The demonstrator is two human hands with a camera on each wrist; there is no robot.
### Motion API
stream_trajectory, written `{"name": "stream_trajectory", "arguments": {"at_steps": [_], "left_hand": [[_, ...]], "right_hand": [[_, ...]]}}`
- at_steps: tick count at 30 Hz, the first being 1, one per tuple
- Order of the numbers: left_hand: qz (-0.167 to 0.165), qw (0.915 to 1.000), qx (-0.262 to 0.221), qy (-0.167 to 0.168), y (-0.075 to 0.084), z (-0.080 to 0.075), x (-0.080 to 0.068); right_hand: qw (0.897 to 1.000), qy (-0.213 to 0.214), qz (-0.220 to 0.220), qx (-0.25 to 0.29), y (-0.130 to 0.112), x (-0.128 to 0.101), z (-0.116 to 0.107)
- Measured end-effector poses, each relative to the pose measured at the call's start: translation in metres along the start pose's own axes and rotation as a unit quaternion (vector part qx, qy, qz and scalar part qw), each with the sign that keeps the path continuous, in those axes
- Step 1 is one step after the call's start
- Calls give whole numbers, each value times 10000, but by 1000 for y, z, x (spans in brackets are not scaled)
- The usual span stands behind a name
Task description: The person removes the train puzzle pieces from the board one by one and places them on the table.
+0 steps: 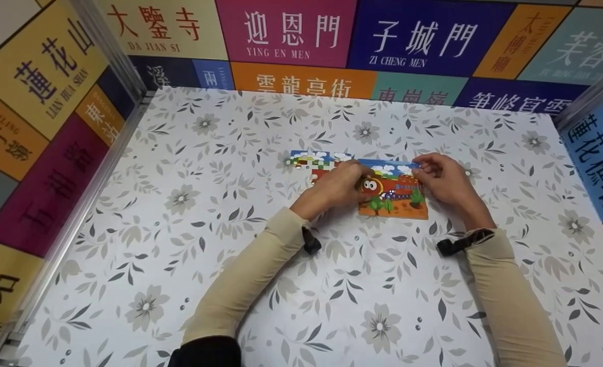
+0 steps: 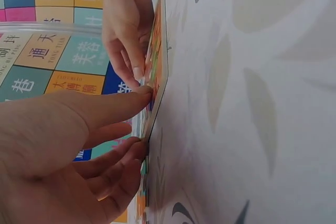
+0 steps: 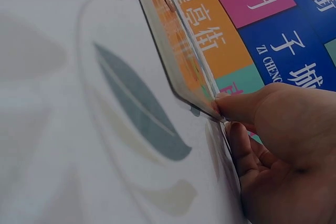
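Observation:
A colourful cartoon jigsaw puzzle [image 1: 395, 196] lies flat on the floral tabletop [image 1: 230, 214], with a further strip of its pieces [image 1: 311, 159] reaching out to the left. My left hand [image 1: 338, 186] covers its left part; in the left wrist view the thumb [image 2: 137, 94] lies on the puzzle [image 2: 157, 61] face and the fingertips meet its edge. My right hand [image 1: 441, 178] holds the upper right corner. In the right wrist view its thumb [image 3: 231, 106] pinches the corner of the puzzle [image 3: 176, 43] with a finger beneath.
Walls [image 1: 291, 35] of coloured panels with Chinese place names close off the table at the back, left and right. Metal rails [image 1: 102, 168] run along the side edges. Both beige sleeves reach in from the front edge.

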State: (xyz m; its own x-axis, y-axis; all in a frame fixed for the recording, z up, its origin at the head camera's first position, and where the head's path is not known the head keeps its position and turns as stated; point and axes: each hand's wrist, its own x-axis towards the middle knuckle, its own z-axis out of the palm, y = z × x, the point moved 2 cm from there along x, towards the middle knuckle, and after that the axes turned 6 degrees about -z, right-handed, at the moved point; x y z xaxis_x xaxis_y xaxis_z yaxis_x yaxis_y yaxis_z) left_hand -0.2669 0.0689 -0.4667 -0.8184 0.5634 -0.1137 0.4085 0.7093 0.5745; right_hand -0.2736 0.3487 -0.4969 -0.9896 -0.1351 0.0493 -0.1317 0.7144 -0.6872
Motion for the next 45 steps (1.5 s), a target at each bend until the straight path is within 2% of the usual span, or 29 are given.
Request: {"name": "stream_trajectory", "arguments": {"at_steps": [5, 12, 15, 19, 23, 30, 38, 45], "left_hand": [[18, 9999, 93, -71, -1, 2, 0], [305, 9991, -278, -94, 0, 3, 3], [343, 9994, -61, -2, 1, 3, 3], [168, 9992, 359, 64, 1, 2, 0], [179, 9995, 265, 1, -1, 1, 0], [290, 9995, 16, 85, -3, 2, 4], [577, 9961, 449, 493, 0, 2, 3], [575, 9965, 508, 336, 1, 3, 2]], "right_hand": [[10000, -17, 36, 30, 1, 1, -1], [10000, -19, 50, -17, 0, 0, -2], [10000, 21, -21, 11, 0, 0, -1], [9997, 98, -206, 36, 0, 1, -1], [9995, 129, -287, 28, 0, 2, -1], [9999, 96, -119, 8, 0, 2, 0], [9998, 78, -168, 18, 0, 1, 0], [9997, 113, -216, 3, 1, -1, 1]]}}
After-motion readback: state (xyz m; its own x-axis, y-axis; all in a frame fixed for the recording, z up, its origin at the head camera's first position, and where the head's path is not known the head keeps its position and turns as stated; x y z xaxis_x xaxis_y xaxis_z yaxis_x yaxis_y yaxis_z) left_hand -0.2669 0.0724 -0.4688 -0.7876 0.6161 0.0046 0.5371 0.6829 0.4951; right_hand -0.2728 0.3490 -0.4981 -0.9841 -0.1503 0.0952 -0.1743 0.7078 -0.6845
